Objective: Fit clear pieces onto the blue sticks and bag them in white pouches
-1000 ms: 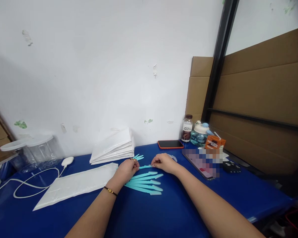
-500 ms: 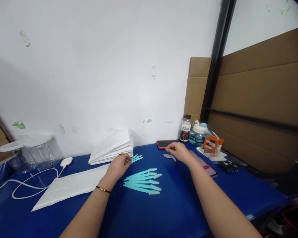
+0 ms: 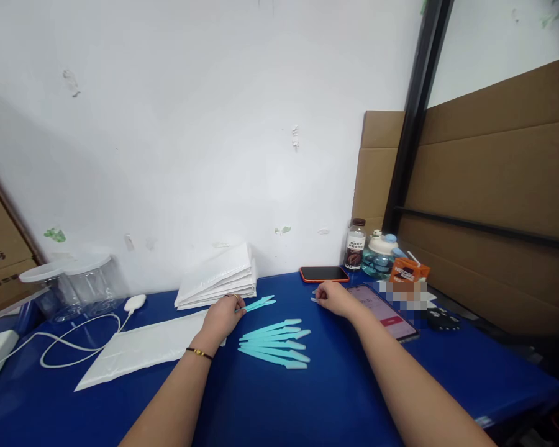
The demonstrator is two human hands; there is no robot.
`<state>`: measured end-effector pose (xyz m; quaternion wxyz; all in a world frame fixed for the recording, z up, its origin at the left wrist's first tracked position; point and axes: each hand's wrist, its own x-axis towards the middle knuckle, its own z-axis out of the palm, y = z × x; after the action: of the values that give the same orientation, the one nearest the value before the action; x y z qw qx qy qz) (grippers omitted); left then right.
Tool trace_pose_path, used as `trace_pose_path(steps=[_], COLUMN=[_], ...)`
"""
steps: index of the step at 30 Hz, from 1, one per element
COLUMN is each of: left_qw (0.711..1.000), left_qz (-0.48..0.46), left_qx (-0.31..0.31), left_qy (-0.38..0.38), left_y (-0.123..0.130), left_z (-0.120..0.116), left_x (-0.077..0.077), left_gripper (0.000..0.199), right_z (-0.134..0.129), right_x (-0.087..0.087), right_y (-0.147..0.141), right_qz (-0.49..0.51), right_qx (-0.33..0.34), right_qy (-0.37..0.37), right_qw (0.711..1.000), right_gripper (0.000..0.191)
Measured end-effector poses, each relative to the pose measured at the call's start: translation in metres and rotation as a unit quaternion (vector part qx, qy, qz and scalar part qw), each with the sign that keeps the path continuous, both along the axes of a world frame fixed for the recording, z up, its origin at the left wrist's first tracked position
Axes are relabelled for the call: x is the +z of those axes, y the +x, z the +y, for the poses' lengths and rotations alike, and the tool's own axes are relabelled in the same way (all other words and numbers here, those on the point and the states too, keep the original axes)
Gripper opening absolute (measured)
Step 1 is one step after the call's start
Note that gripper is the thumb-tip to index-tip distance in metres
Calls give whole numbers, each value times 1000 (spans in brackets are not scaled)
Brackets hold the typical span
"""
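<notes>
Since half a second ago, the right hand (image 3: 331,299) has come down to the clear pieces (image 3: 313,300). Its grip: fingertips drawn together there; cannot tell whether a piece is pinched. Left hand (image 3: 224,315): fingers at the near ends of the small turquoise bunch (image 3: 261,303); pinch not discernible. Pale-tipped turquoise sticks (image 3: 273,344) lie fanned on the table (image 3: 270,410), between the forearms.
</notes>
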<state>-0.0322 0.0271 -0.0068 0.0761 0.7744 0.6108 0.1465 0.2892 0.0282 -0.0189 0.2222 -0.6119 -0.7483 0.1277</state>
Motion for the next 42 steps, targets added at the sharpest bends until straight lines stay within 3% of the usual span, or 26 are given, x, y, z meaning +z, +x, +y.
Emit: trace_pose_path(steps=[6, 10, 13, 18, 21, 24, 36, 42], left_qw=[999, 987, 974, 965, 963, 965, 971, 963], left_qz=[-34, -135, -189, -191, -187, -176, -139, -131], left_qx=[-25, -88, -126, -181, -191, -188, -190, -222], left_qy=[30, 5, -14, -19, -42, -47, -52, -74], left_y=[6, 16, 24, 31, 31, 30, 33, 36], left_z=[-3, -7, -11, -18, -19, -19, -22, -28], left_x=[5, 6, 7, 13, 16, 16, 18, 19], left_gripper=[8, 11, 16, 33, 42, 46, 47, 47], right_z=[-6, -5, -7, -19, -27, -31, -36, -38], right_x=[1, 0, 4, 24, 36, 40, 40, 34], right_y=[-11, -15, -18, -29, -35, -38, -48, -56], right_qz=[67, 78, 91, 167, 190, 212, 188, 171], right_qx=[39, 60, 89, 123, 134, 142, 169, 183], right_qy=[-54, -65, -10, 106, 177, 195, 155, 79], right_qw=[996, 993, 992, 973, 956, 947, 955, 965], right_gripper=[5, 7, 3, 13, 16, 17, 16, 17])
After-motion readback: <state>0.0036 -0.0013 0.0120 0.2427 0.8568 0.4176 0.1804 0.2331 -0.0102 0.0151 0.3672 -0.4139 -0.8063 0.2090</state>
